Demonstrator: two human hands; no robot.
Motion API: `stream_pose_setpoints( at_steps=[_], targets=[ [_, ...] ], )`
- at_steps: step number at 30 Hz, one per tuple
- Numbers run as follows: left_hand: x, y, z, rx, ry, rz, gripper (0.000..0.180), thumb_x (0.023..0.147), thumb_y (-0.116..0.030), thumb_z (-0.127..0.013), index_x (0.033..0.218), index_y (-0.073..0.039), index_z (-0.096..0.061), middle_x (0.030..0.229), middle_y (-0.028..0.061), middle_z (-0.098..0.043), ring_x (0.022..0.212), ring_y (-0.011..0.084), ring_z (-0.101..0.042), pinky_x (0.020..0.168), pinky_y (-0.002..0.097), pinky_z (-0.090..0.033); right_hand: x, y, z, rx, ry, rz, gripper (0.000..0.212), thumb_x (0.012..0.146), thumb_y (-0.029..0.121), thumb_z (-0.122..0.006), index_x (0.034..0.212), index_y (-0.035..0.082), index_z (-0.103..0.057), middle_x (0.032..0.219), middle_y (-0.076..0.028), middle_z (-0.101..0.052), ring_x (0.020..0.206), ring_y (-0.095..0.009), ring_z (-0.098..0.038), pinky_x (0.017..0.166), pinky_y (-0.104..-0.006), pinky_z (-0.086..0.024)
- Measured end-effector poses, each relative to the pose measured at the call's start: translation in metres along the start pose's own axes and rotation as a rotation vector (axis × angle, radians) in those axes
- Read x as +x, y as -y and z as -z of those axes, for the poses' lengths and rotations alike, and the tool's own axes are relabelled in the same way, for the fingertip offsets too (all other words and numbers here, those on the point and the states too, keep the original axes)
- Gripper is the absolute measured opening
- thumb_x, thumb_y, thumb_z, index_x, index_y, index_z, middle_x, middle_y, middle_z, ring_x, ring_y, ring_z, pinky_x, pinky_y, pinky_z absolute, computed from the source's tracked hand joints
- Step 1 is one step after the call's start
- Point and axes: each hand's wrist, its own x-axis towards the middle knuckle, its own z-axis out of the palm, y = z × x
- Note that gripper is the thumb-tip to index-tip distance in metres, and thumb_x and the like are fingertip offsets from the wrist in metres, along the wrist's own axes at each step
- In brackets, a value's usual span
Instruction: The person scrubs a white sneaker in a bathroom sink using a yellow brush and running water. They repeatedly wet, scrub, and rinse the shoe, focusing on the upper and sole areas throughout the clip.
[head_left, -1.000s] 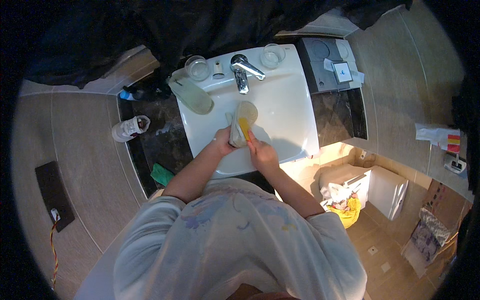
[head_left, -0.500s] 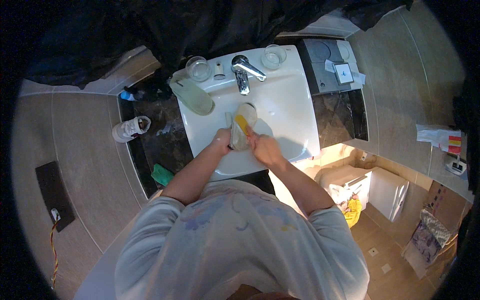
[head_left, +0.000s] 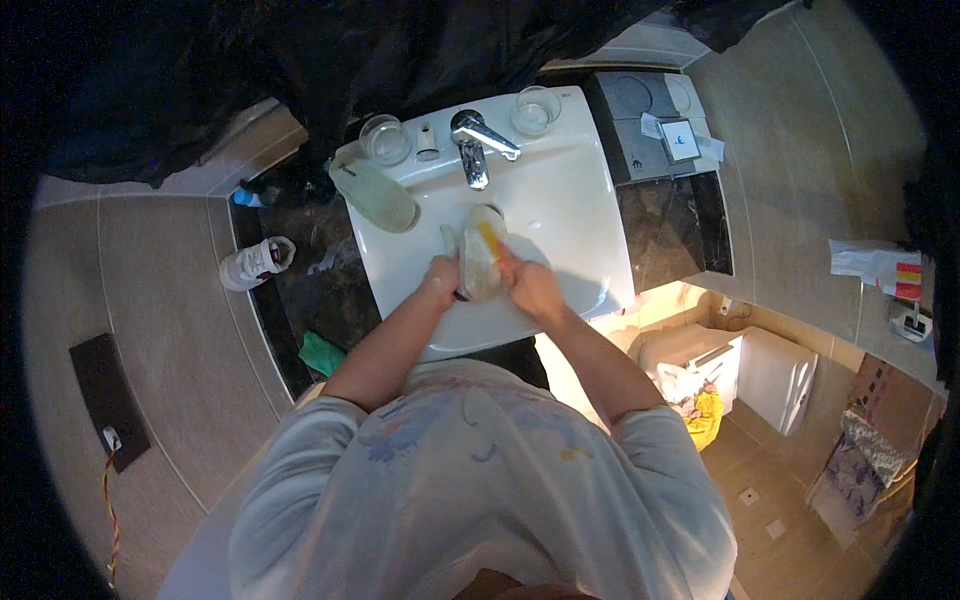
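Note:
Over the white basin (head_left: 575,215), my left hand (head_left: 440,281) is closed on the near left edge of an off-white, sole-shaped shoe insole (head_left: 482,275). A yellow brush (head_left: 490,237), smeared by motion, lies against the insole's upper face. My right hand (head_left: 533,288) grips it, fingers closed and partly blurred. A small pale piece (head_left: 449,238) shows just left of the insole; its kind is unclear. A pale green insole (head_left: 373,196) rests across the basin's left rim, apart from both hands. Beyond the held insole stands the chrome faucet (head_left: 474,150).
Two clear glass bowls (head_left: 385,139) (head_left: 536,110) flank the faucet on the back ledge. A white sneaker (head_left: 257,264) and a green cloth (head_left: 321,353) are on the dark counter at left. Grey boxes (head_left: 640,120) stand right of the basin. A white toilet (head_left: 690,350) is lower right.
The brush has shifted slightly over the insole, and my right hand has moved a little with it. My left hand keeps its hold. The whole view has shifted slightly.

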Motion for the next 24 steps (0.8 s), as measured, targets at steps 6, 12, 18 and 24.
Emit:
stream_pose_setpoints(
  at_steps=[6, 12, 18, 24],
  targets=[
    [-0.043, -0.043, -0.006, -0.344, 0.131, 0.23, 0.046, 0.106, -0.041, -0.036, 0.137, -0.01, -0.048, 0.125, 0.015, -0.06, 0.108, 0.0361, -0.063, 0.088, 0.0597, -0.052, -0.018, 0.022, 0.015, 0.075, 0.097, 0.068, 0.043, 0.101, 0.03, -0.046, 0.141, 0.015, -0.05, 0.076, -0.023, -0.065, 0.074, -0.044, -0.065, 0.07, -0.0506, -0.052],
    [-0.034, -0.031, -0.007, -0.645, 0.3, 0.3, 0.047, 0.107, -0.043, -0.029, 0.135, -0.011, -0.049, 0.127, 0.0127, -0.059, 0.115, 0.0344, -0.059, 0.098, 0.0582, -0.047, -0.043, 0.018, 0.004, -0.06, 0.023, 0.107, 0.043, 0.101, 0.028, -0.047, 0.142, 0.015, -0.049, 0.084, -0.025, -0.066, 0.077, -0.042, -0.065, 0.067, -0.051, -0.052],
    [-0.011, -0.02, 0.001, -0.748, 0.205, 0.311, 0.045, 0.108, -0.04, -0.028, 0.135, -0.011, -0.049, 0.129, 0.0126, -0.058, 0.117, 0.0317, -0.059, 0.101, 0.0538, -0.047, -0.05, 0.031, 0.002, -0.092, -0.063, 0.244, 0.043, 0.099, 0.026, -0.049, 0.141, 0.016, -0.051, 0.077, -0.023, -0.066, 0.067, -0.042, -0.065, 0.063, -0.051, -0.053],
    [-0.018, -0.024, -0.007, -0.854, 0.271, 0.335, 0.03, 0.104, -0.024, -0.039, 0.124, -0.01, -0.056, 0.117, 0.0111, -0.064, 0.101, 0.0303, -0.066, 0.087, 0.0469, -0.056, -0.054, 0.035, 0.004, -0.065, -0.105, 0.075, 0.043, 0.099, 0.026, -0.053, 0.141, 0.018, -0.052, 0.074, -0.023, -0.065, 0.065, -0.041, -0.065, 0.061, -0.0488, -0.053]
  ],
)
